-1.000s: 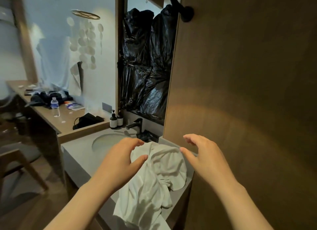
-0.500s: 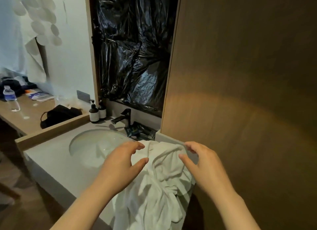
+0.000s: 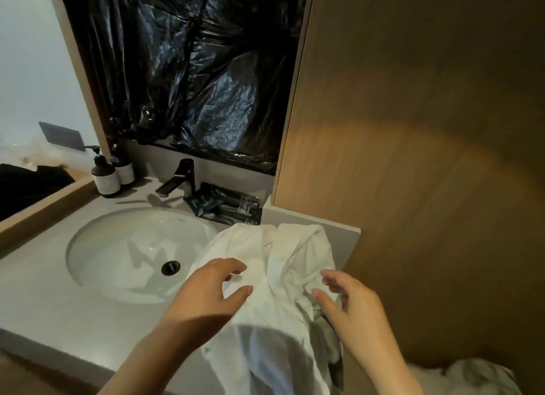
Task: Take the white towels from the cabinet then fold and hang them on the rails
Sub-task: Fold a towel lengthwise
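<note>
White towel [image 3: 283,276] crumpled on the counter [image 3: 44,306], just right of the sink [image 3: 118,247]. Far edge up against the low grey ledge [image 3: 309,220] at the foot of the wooden panel [image 3: 413,129]; near end hanging over the counter's front edge.

Left hand [image 3: 206,294] over the towel's left part, fingers spread and lightly bent, thumb out to the side, gripping nothing. Right hand [image 3: 354,303] over the towel's right part, likewise spread, thumb and fingers apart, nothing pinched between them. Cannot tell whether any fingertip touches the cloth.

In the bottom of the round white sink, a dark drain [image 3: 170,268]. Behind the sink, a black tap [image 3: 180,179] with its spout angled toward the bowl. Just right of the tap, dark packets [image 3: 224,206] flat on the counter, near the towel's far edge. At the back left of the counter, two dark pump bottles [image 3: 103,176] with white labels, side by side. Above the tap, a crinkled black plastic sheet [image 3: 191,70] between the pale wall and the wooden panel.

At the lower right, beside the right forearm, a heap of white cloth [image 3: 472,377], too blurred to make out.
</note>
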